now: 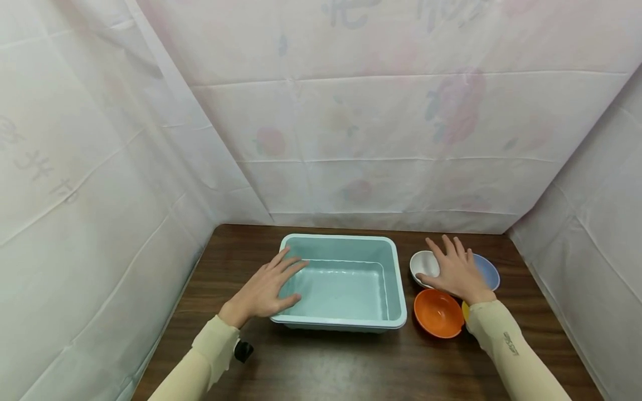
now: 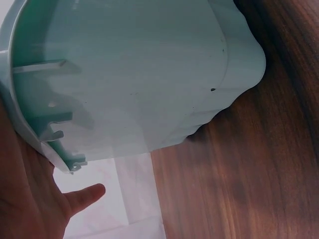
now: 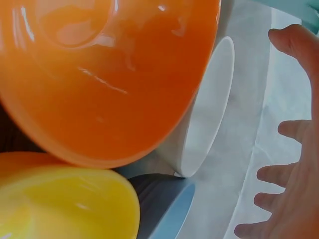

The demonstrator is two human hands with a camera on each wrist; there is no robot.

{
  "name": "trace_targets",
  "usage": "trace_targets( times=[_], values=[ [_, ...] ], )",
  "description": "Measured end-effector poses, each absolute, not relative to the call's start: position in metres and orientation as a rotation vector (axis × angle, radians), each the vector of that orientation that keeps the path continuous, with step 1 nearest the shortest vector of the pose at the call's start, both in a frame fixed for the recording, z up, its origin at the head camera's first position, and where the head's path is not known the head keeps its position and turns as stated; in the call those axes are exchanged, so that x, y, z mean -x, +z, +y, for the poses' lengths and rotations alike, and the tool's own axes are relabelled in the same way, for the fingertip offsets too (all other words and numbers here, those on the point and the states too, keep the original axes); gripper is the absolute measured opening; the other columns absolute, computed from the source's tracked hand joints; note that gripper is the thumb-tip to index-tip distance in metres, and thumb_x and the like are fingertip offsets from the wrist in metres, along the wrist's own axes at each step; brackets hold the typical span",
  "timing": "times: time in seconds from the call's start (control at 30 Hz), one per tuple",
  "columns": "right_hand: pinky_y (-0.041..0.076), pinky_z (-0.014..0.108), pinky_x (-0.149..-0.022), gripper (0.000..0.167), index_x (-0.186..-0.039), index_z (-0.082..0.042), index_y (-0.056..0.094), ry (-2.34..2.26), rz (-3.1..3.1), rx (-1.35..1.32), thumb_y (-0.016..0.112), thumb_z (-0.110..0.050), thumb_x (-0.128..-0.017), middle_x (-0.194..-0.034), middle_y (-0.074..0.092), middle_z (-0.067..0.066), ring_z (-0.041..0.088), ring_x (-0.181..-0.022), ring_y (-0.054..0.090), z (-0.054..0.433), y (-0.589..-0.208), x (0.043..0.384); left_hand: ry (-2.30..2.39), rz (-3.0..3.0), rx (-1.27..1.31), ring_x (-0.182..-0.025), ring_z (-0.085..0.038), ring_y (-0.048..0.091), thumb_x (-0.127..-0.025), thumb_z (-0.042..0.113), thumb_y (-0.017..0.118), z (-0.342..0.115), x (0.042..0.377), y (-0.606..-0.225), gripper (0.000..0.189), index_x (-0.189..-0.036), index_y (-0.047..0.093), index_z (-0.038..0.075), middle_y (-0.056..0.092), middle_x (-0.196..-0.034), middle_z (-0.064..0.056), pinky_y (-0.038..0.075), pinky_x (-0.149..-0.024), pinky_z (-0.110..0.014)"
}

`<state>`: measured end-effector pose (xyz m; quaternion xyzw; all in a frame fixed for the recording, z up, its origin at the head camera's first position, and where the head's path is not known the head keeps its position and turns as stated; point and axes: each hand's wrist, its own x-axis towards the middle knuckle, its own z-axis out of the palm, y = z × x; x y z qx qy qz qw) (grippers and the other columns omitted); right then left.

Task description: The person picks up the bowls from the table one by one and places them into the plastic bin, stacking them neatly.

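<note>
A pale green plastic basin (image 1: 338, 322) sits on the table, with nothing in it. My left hand (image 1: 266, 287), fingers straight and spread, lies over the basin's left rim; in the left wrist view the hand (image 2: 32, 194) overlaps the rim, thumb pointing away. My right hand (image 1: 456, 273) hovers over a group of bowls with its fingers spread. Beneath and beside it are a white bowl (image 1: 423, 264), a blue bowl (image 1: 487, 271), an orange bowl (image 1: 438, 313) and a yellow bowl (image 3: 75, 204), partly hidden by the sleeve in the head view. Neither hand grips anything.
The dark wood-grain table (image 1: 331, 362) is bounded by a white printed sheet (image 1: 371, 128) at the back and similar sheets on the left and right. A small black device (image 1: 243, 351) shows at the left cuff. The bowls stand close together, right of the basin.
</note>
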<state>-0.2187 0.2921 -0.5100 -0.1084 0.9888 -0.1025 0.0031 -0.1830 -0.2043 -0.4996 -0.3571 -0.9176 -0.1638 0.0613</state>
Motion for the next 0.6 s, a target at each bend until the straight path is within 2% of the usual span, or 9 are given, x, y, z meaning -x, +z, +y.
trace_targets(
  times=[0.37, 0.6],
  values=[
    [0.018, 0.082, -0.111, 0.102, -0.162, -0.012, 0.032, -0.284, 3.042, 0.395, 0.068, -0.069, -0.085, -0.161, 0.026, 0.036, 0.061, -0.146, 0.021, 0.285, -0.518, 0.233, -0.492, -2.747, 1.097, -0.155, -0.045, 0.024, -0.099, 0.053, 0.058, -0.206, 0.183, -0.502, 0.07, -0.157, 0.044, 0.018, 0.05, -0.155, -0.012, 0.045, -0.099, -0.071],
    [0.022, 0.079, -0.112, 0.102, -0.161, -0.012, 0.034, -0.355, 2.974, 0.377, 0.069, -0.069, -0.085, -0.162, 0.026, 0.035, 0.061, -0.147, 0.022, 0.281, -0.528, 0.237, -0.506, -2.764, 1.08, -0.156, -0.046, 0.02, -0.099, 0.054, 0.057, -0.208, 0.179, -0.501, 0.068, -0.157, 0.045, 0.02, 0.044, -0.16, -0.016, 0.038, -0.108, -0.072]
  ],
)
